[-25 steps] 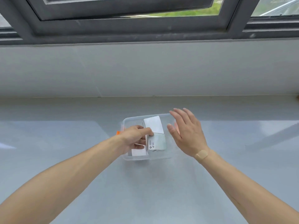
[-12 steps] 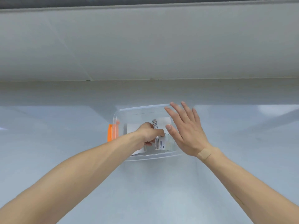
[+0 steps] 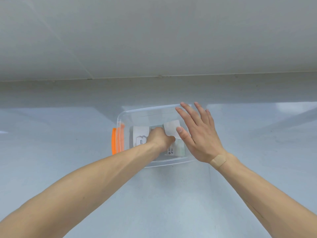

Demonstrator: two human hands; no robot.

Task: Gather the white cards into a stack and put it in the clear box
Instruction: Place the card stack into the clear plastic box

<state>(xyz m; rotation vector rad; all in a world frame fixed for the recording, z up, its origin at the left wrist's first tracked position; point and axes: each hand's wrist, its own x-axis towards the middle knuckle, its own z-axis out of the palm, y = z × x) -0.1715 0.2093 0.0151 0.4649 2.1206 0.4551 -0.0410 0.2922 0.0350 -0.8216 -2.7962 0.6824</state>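
Note:
The clear box [image 3: 147,112] with an orange latch [image 3: 114,143] on its left side sits on the pale grey surface. My left hand [image 3: 159,138] reaches down inside it, fingers closed on the stack of white cards [image 3: 171,130], which lies low in the box's right half. Another white card with print [image 3: 140,136] lies on the box floor to the left. My right hand [image 3: 197,134] hovers flat with fingers spread over the box's right rim, its thumb close to the stack. A plaster is on that wrist.
The grey surface [image 3: 171,194] stretches widely around the box. A pale wall [image 3: 154,40] rises behind it, beyond a ledge line.
My left hand has lowered the card stack from above the rim deeper into the box. The view has tilted down, so the window is out of sight. My right hand stays by the right rim.

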